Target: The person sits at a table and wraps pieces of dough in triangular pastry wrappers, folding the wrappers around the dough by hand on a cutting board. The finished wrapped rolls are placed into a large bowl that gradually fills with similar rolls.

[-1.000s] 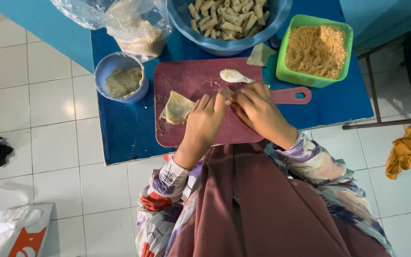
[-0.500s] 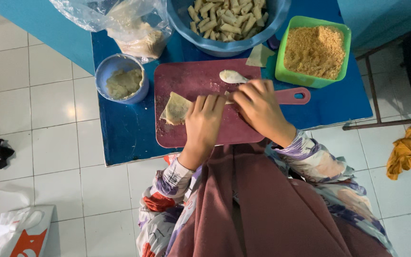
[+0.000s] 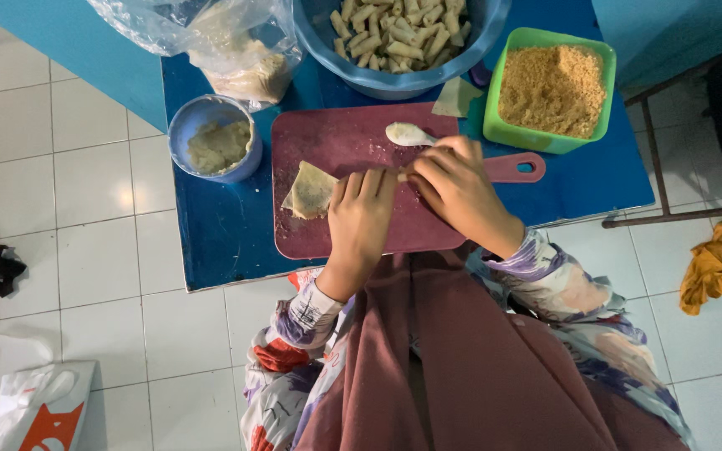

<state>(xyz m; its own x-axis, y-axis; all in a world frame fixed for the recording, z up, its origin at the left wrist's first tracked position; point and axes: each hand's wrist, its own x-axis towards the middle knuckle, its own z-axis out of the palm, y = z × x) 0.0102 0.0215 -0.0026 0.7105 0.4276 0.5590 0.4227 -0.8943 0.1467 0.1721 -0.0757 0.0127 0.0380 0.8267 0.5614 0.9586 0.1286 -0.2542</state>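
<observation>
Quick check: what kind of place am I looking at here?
Probably a home food-prep spot: a small blue table on white tiled floor, with a cutting board, a bowl of rolled snacks and a green tub of crumbs.

Board's left half (image 3: 327, 138) lies free; spoon (image 3: 407, 134), bowls (image 3: 215, 138) crowd its far edge.

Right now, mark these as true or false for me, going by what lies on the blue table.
1. Both hands, left hand and right hand, work over the maroon cutting board. True.
2. The green tub holds water. False: it holds brown crumbs.
3. A folded wrapper lies on the board left of the hands. True.
4. The big blue bowl is empty. False: it holds many pale rolls.
5. The small blue bowl sits left of the board. True.
</observation>
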